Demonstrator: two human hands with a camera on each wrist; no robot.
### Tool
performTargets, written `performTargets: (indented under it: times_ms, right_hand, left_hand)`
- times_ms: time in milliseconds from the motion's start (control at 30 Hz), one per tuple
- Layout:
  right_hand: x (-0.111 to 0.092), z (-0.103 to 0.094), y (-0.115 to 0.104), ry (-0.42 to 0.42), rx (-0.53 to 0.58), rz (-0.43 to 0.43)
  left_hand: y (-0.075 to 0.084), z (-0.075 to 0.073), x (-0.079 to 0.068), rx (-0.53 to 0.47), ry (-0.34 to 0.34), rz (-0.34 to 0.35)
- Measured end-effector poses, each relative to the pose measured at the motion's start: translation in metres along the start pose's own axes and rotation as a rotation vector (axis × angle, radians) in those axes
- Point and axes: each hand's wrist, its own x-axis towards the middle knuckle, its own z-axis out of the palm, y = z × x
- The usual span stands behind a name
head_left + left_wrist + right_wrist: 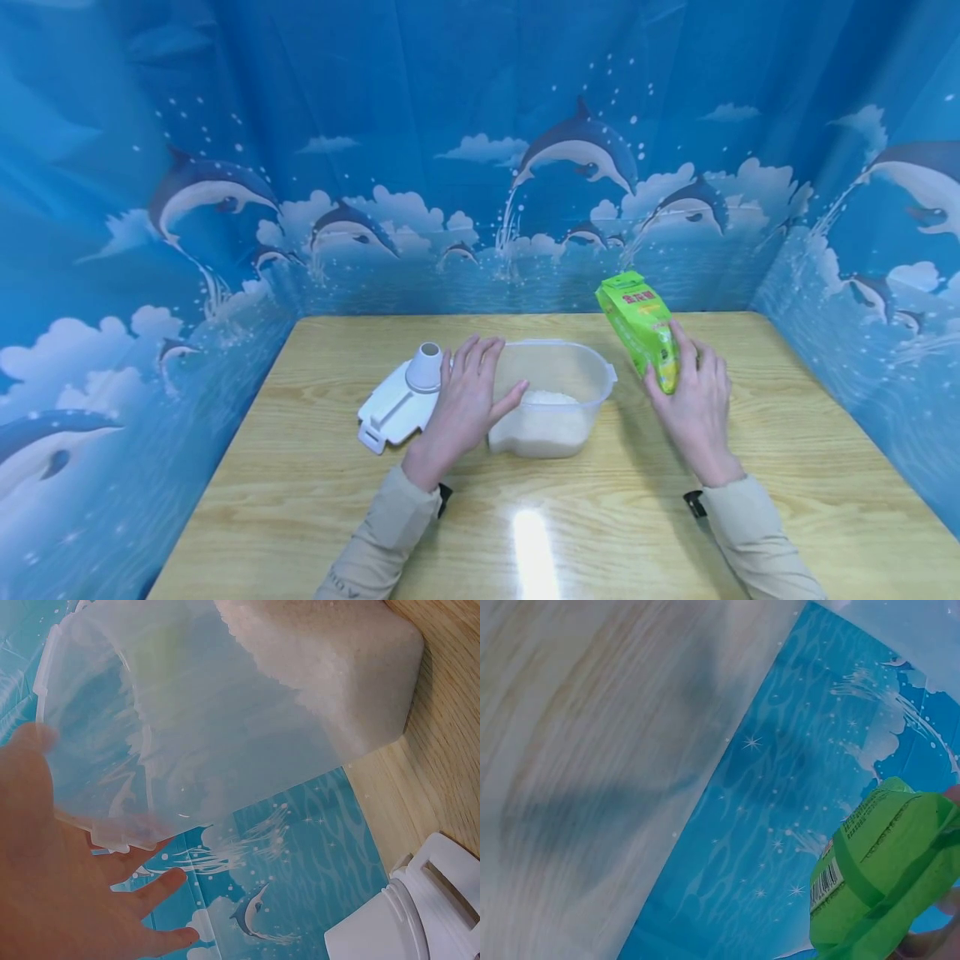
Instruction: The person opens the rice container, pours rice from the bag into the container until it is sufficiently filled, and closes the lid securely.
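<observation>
Right hand point(697, 404) grips the glossy green plastic packet point(642, 333), likely soft, slippery; best held mid-body. Left hand point(467, 404) is spread, ungrasping.

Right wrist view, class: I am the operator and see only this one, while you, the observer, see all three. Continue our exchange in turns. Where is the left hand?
Observer: The left hand is at the left edge of a see-through tub; whether it touches, I cannot tell.
Operator: I see just the green bag on my side. What does the tub hold?
Observer: White grains, filling only part of it.
Operator: Is anything else lying near the tub?
Observer: Yes, a white plastic piece with an upright cone lies on the table to the tub's left.
</observation>
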Motion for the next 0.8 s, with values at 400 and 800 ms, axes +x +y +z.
performTargets:
  times_ms: [400,800]
  right_hand:
    - [0.002,-0.001,0.009,-0.039,-0.038,0.030]
    - [0.007,-0.002,0.017,-0.051,-0.038,0.080]
  left_hand:
    - [0.000,0.000,0.001,0.000,0.005,0.000]
    - [-0.001,0.001,0.001,-0.001,0.004,-0.002]
